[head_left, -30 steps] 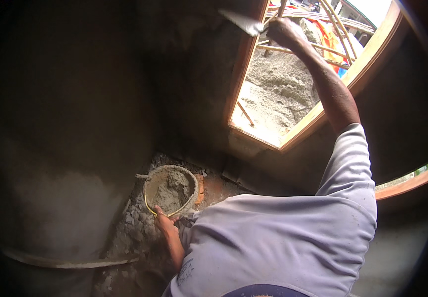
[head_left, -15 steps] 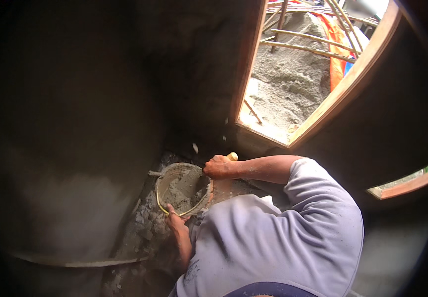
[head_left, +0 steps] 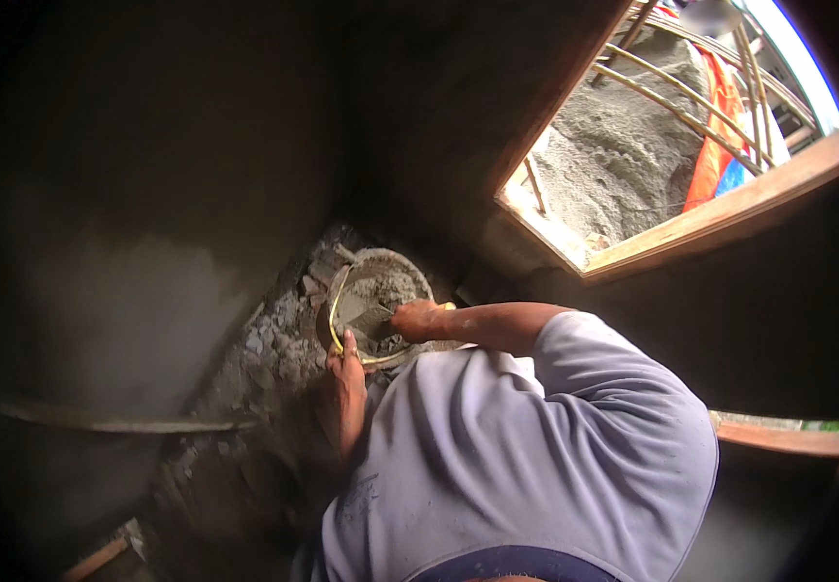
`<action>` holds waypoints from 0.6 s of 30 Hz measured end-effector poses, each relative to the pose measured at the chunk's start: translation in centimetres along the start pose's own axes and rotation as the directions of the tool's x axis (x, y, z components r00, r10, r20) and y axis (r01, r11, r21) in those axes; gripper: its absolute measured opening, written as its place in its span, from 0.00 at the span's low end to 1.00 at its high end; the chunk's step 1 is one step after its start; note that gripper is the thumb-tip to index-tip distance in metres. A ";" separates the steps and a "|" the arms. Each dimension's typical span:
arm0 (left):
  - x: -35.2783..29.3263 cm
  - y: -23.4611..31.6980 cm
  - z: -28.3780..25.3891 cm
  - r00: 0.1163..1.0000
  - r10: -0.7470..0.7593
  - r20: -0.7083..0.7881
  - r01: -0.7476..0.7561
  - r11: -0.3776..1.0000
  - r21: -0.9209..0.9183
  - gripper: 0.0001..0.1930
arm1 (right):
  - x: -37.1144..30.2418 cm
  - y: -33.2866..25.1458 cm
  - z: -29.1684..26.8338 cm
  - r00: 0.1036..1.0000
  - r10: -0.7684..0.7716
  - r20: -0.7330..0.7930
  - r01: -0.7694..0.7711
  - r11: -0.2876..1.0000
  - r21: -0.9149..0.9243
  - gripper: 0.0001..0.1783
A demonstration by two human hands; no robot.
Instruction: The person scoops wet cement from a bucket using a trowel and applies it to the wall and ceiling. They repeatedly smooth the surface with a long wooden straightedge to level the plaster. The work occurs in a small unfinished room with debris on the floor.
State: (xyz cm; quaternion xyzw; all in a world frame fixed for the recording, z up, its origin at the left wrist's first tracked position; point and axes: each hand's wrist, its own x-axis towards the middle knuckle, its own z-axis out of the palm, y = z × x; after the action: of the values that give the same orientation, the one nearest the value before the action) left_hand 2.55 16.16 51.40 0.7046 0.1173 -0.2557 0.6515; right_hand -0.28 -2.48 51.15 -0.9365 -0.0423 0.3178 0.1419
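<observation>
A round bucket (head_left: 428, 281) of wet grey mortar (head_left: 390, 287) stands below me, its pale yellow wire handle (head_left: 333, 315) lying along the left side. My left hand (head_left: 347, 361) grips the bucket's near rim, the thumb laid over the edge by the handle. My right hand (head_left: 419, 320) is closed round the handle of a trowel (head_left: 378, 318), whose light-coloured end pokes out behind the fist. The trowel's blade is down in the mortar and partly covered, so its exact shape is hard to tell.
Broken rubble (head_left: 279, 339) covers the floor left of the bucket. A grey wall (head_left: 162, 301) rises on the left. At upper right, a wooden window frame (head_left: 720, 238) opens onto a sand heap (head_left: 613, 145) with poles and an orange sheet (head_left: 720, 131). A long strip (head_left: 129, 424) lies at left.
My right hand has come in from the bucket's right rim to over the mortar. The left hand keeps its hold on the rim. The view has shifted, putting the bucket higher in it.
</observation>
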 end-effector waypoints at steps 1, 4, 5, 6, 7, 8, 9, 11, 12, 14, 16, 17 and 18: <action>0.0 0.0 0.1 1.000 0.004 -0.028 -0.004 1.000 0.002 0.22 | -1.0 0.2 -0.7 0.999 0.029 0.014 -0.030 0.998 0.053 0.13; 0.3 -0.5 -0.1 0.998 0.057 0.012 -0.057 0.998 0.018 0.22 | -1.4 3.0 -1.7 0.977 0.209 -0.044 -0.209 0.978 0.013 0.13; 0.2 -0.3 -0.1 0.998 0.059 0.000 -0.059 0.998 0.026 0.22 | -1.6 3.6 -2.0 0.936 0.236 -0.261 -0.268 0.958 -0.097 0.11; 0.1 -0.3 0.0 0.998 0.062 -0.002 -0.062 0.997 0.038 0.22 | -0.9 5.0 -1.6 0.904 0.248 -0.349 -0.310 0.942 -0.133 0.10; 0.0 -0.3 0.1 0.998 0.066 0.008 -0.066 0.996 0.055 0.21 | 0.2 6.3 -1.3 0.926 0.301 -0.226 -0.311 0.950 -0.009 0.10; 0.3 -0.2 0.2 0.997 0.064 0.030 -0.065 0.997 0.047 0.21 | 0.8 5.9 -0.7 0.945 0.274 -0.179 -0.286 0.957 -0.045 0.11; 0.3 -0.3 0.2 0.998 0.056 0.040 -0.057 0.998 0.024 0.21 | 1.3 5.5 -0.1 0.960 0.247 -0.131 -0.259 0.963 -0.079 0.11; 1.3 -2.4 -0.7 0.990 0.142 0.008 -0.142 0.987 0.079 0.21 | 2.6 3.5 1.7 0.980 0.191 0.051 -0.192 0.981 0.004 0.13; 1.1 -2.0 -0.6 0.992 0.126 0.012 -0.126 0.989 0.074 0.20 | 1.6 2.4 1.4 0.983 0.165 0.077 -0.169 0.984 0.054 0.14; 0.5 -1.1 -0.1 0.995 0.093 0.037 -0.096 0.993 0.063 0.20 | 4.6 3.0 6.3 1.000 -0.005 0.023 0.002 0.992 0.129 0.11; 0.7 -1.2 -0.5 0.993 0.117 0.032 -0.119 0.990 0.080 0.20 | 5.8 4.0 8.1 0.939 -0.323 -0.116 0.338 0.929 0.153 0.10; 0.7 -1.4 -0.8 0.991 0.136 0.022 -0.137 0.987 0.084 0.20 | 4.9 4.0 7.3 0.879 -0.442 -0.179 0.467 0.873 0.138 0.10; 0.6 -1.1 -0.5 0.989 0.144 0.025 -0.146 0.987 0.070 0.19 | 4.7 5.3 9.0 0.917 -0.329 -0.225 0.393 0.844 0.366 0.12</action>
State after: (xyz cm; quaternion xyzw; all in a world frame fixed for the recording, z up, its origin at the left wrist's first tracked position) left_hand 2.60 16.67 50.12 0.7315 0.0500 -0.2188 0.6438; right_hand -2.05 -4.64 40.00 -0.8835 -0.1406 0.2139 0.3922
